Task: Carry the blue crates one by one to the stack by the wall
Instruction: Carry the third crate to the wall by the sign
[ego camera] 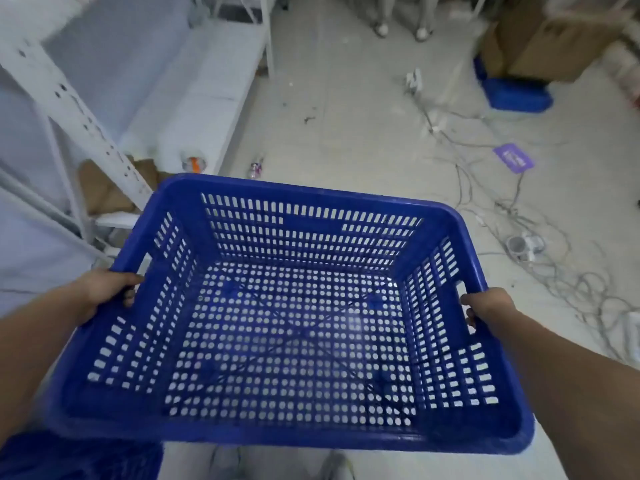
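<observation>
Gripping a perforated blue crate [294, 317] by the handle slots in its two short sides, the left hand [104, 289] and the right hand [488, 304] hold it in the air above the pale floor [346, 116], each grip clamped with fingers curled through a slot. Nothing lies inside the crate. Beneath its near left corner part of another blue crate [79, 455] shows. White metal shelving [69, 98] stands along the left side of the floor, tangled cables [519, 220] sprawl to the right, and a third blue crate [516, 95] sits under cardboard boxes [540, 46] at the far right.
</observation>
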`<state>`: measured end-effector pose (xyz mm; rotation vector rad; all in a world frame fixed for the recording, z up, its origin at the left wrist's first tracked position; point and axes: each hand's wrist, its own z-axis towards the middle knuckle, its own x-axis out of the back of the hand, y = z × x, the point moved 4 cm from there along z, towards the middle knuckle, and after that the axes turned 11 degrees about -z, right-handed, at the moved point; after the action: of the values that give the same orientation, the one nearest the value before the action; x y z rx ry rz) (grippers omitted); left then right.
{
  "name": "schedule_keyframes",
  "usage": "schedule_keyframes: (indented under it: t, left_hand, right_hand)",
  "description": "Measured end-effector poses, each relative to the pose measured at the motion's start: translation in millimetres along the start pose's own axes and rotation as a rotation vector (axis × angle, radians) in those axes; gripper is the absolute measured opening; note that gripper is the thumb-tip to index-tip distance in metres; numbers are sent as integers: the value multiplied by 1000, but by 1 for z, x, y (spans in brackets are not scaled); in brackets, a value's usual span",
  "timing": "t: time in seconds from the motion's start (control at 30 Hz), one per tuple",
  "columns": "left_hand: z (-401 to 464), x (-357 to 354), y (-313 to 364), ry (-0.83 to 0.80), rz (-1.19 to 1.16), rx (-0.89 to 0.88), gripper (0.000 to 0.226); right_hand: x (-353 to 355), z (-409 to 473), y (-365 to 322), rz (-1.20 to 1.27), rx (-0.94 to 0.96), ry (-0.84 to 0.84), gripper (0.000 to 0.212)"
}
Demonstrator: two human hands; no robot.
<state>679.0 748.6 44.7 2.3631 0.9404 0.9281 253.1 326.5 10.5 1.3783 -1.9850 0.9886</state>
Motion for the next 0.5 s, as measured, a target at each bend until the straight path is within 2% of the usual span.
schedule_keyframes:
  t: [0.13, 0.3, 0.5]
  left_hand:
    - [-93, 61, 57, 42, -60, -180, 41]
    - [-224, 136, 110, 95, -136, -321, 44]
    - [-343, 239, 122, 243, -232, -403, 37]
  right_hand:
    - [101, -72, -57, -58, 161, 113, 25]
    - [214, -178, -123, -89, 384, 231, 15]
    - [291, -293, -197, -135, 628, 260, 16]
